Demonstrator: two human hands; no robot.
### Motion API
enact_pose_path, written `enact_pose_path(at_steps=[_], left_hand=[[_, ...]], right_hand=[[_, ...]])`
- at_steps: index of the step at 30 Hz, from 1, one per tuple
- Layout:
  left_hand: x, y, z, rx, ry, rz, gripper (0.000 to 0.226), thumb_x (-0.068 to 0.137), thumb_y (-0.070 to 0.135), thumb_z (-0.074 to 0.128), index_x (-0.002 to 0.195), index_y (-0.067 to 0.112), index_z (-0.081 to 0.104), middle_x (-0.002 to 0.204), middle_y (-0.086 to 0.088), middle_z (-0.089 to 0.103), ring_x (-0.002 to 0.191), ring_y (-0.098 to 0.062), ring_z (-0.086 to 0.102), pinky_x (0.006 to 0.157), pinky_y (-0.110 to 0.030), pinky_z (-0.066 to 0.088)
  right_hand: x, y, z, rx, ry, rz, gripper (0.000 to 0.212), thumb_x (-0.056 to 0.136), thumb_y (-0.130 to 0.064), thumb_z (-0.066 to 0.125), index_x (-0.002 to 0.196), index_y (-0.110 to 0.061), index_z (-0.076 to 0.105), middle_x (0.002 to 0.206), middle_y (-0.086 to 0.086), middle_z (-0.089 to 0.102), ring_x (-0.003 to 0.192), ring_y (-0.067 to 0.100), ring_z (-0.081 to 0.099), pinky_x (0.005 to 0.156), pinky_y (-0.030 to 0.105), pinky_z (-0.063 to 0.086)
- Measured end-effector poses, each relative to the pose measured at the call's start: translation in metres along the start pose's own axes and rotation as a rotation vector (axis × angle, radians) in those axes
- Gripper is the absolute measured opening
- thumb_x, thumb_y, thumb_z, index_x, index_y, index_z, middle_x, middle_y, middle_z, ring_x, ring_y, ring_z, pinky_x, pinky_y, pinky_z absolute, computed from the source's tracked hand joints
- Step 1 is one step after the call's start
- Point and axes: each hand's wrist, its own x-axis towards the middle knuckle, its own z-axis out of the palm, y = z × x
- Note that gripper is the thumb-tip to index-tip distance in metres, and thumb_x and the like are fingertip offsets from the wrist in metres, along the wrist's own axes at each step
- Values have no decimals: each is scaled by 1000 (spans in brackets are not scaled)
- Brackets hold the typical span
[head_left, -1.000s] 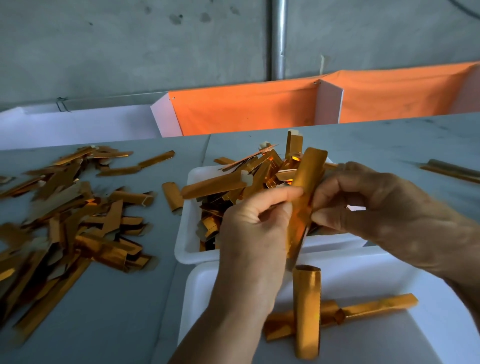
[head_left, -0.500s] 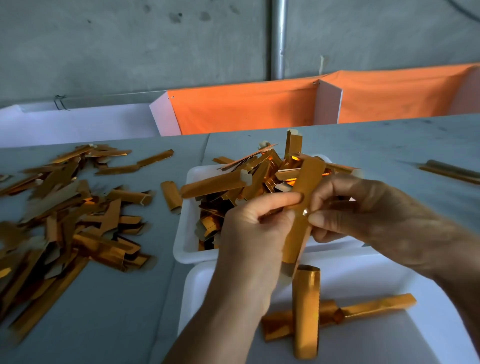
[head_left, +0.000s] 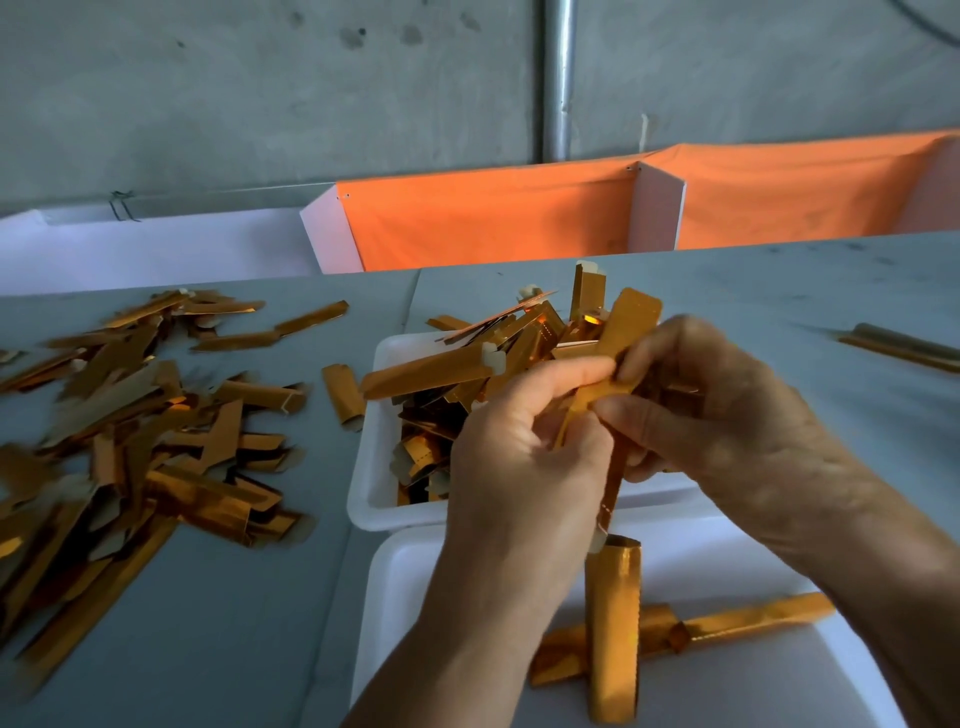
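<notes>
Both hands hold one long gold foil card strip (head_left: 631, 322) upright above the trays. My left hand (head_left: 524, 457) pinches its middle between thumb and forefinger. My right hand (head_left: 727, 415) grips the same strip from the right, fingers curled round its edge. The strip's lower end hangs between my hands, just above a gold tube (head_left: 613, 623) standing in the near white tray (head_left: 779, 675). Two more folded gold pieces (head_left: 748, 621) lie flat in that tray. Behind it, a smaller white tray (head_left: 374, 467) is heaped with flat gold strips (head_left: 431, 376).
A loose pile of gold strips (head_left: 135, 426) covers the grey table on the left. One strip (head_left: 904, 348) lies at the far right. Orange fabric bins (head_left: 493, 223) with white dividers line the table's far edge, below a concrete wall with a metal pipe (head_left: 558, 78).
The strip has turned edge-on and narrowed between my hands. My right fingers have closed further round it and shifted slightly up.
</notes>
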Motion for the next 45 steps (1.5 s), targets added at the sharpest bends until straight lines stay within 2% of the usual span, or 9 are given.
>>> enact_pose_path(at_steps=[5, 9, 14, 24, 28, 31, 36, 40, 45], left_hand=[[-1, 2, 0, -58, -118, 0, 34, 74, 26, 62, 104, 43, 65, 90, 9, 71, 84, -13, 70, 68, -27, 59], [0, 1, -2, -84, -210, -11, 41, 73, 21, 67, 109, 39, 61, 100, 11, 71, 95, -9, 68, 75, -32, 55], [0, -3, -3, -120, -290, -65, 47, 71, 17, 65, 113, 37, 58, 107, 14, 69, 102, -6, 65, 86, -30, 52], [5, -6, -18, -235, -424, -254, 42, 75, 11, 69, 115, 16, 57, 103, -3, 72, 91, -23, 71, 75, -30, 57], [-2, 4, -12, 399, -226, 67, 52, 78, 47, 69, 126, 37, 54, 114, 20, 63, 104, 2, 59, 85, -21, 51], [-5, 14, 0, 718, -145, 365, 51, 84, 45, 58, 133, 32, 53, 114, 17, 62, 105, 0, 55, 87, -19, 48], [-4, 13, -6, 487, -121, 299, 60, 81, 61, 52, 134, 32, 52, 112, 19, 59, 106, 4, 53, 85, -11, 47], [-6, 10, 4, 631, -281, 393, 51, 92, 56, 32, 130, 29, 52, 95, 16, 54, 86, 1, 54, 69, -13, 45], [-2, 7, -7, 138, -396, 38, 40, 92, 45, 36, 99, 17, 63, 75, 10, 66, 61, -3, 60, 57, -16, 47]], right_hand=[[1, 1, 1, -33, 148, 36, 92, 53, -40, 75, 135, -46, 34, 75, -2, 66, 50, 19, 63, 49, 27, 53], [-1, 0, 4, 11, 185, 42, 59, 51, -61, 69, 96, -24, 61, 59, 1, 62, 43, 12, 56, 43, 24, 44], [5, 2, 3, -159, 288, 63, 53, 54, -75, 54, 71, -25, 58, 47, -11, 58, 43, 5, 54, 45, 21, 40], [2, 6, -38, 213, -34, 82, 21, 72, -38, 66, 80, -19, 69, 58, 12, 56, 46, 19, 49, 49, 27, 47], [5, 6, -34, 71, 184, -1, 14, 81, -30, 62, 92, -22, 65, 49, 4, 56, 43, 18, 55, 48, 31, 46], [4, 3, -30, 78, 229, -46, 19, 81, -27, 63, 99, -23, 65, 49, 2, 57, 42, 18, 58, 47, 27, 48], [0, -6, -34, 357, 154, 8, 20, 73, -29, 62, 87, -16, 67, 55, 7, 61, 42, 16, 57, 43, 20, 46], [1, -3, -40, 452, 112, 21, 18, 75, -31, 62, 81, -17, 72, 57, 7, 60, 45, 14, 58, 45, 19, 49], [1, -4, -54, 277, -18, -34, 50, 64, -66, 71, 87, -22, 76, 87, -4, 72, 80, 7, 68, 62, 18, 54]])
